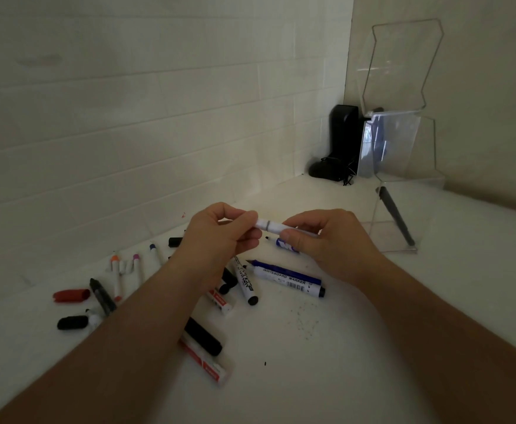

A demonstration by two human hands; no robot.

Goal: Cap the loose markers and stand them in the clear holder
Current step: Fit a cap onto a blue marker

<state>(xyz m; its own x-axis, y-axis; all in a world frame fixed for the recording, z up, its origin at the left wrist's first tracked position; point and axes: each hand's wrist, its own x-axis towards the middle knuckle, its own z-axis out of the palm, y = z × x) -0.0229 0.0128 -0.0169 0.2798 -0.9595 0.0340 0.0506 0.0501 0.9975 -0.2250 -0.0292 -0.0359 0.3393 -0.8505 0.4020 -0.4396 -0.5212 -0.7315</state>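
your left hand [220,237] and right hand [327,240] meet above the counter [312,347], both grasping one thin white marker [269,226] that lies level between them. the left thumb and curled fingers [250,217] pinch its left end; the right thumb and forefinger pinch the barrel just to the right of a grey ring. whether that left end is a cap or bare barrel, you cannot tell from here.

the clear holder [400,191] stands on the counter to the right of your right hand, near the corner of the wall, with its tall clear back rising behind it. one dark marker [396,220] leans inside it, tilted, its lower end at the holder's floor.

below your hands the loose markers lie flat in a scatter. a blue whiteboard marker [287,276] lies uncapped, its tip pointing left. beside it a black-and-white marker [244,280] lies on a slant. a red-banded white marker [204,362] lies under your left forearm, touching a black cap [203,336]. farther left lie a red cap [71,295], another black cap [72,322], a dark marker at an angle [102,296], and thin white pens with an orange tip [115,259], a pink tip [136,257] and a blue tip [152,247].

a black device [341,139] with a cord stands in the corner behind the holder.
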